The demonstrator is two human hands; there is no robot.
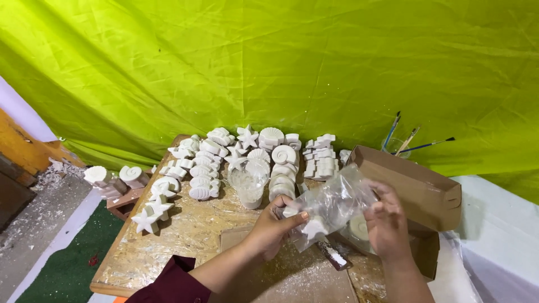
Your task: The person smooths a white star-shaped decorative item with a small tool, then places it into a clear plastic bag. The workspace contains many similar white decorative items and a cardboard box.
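My left hand [273,225] grips the lower left edge of a clear plastic bag [334,203], thumb pinched over it. My right hand [386,221] holds the bag's right side with fingers curled into the film. Inside the bag lies a white plaster star [314,228]. Both hands hover over a wooden table [185,235] wrapped in shiny film. Behind them stand several white plaster casts [269,154]: shells, stars and fish shapes in rows.
An open brown cardboard box [412,188] sits at the right, with paintbrushes in a jar [400,140] behind it. A clear plastic cup [249,185] stands mid-table. A flat cardboard sheet [303,278] lies under my hands. A green cloth [269,62] hangs behind.
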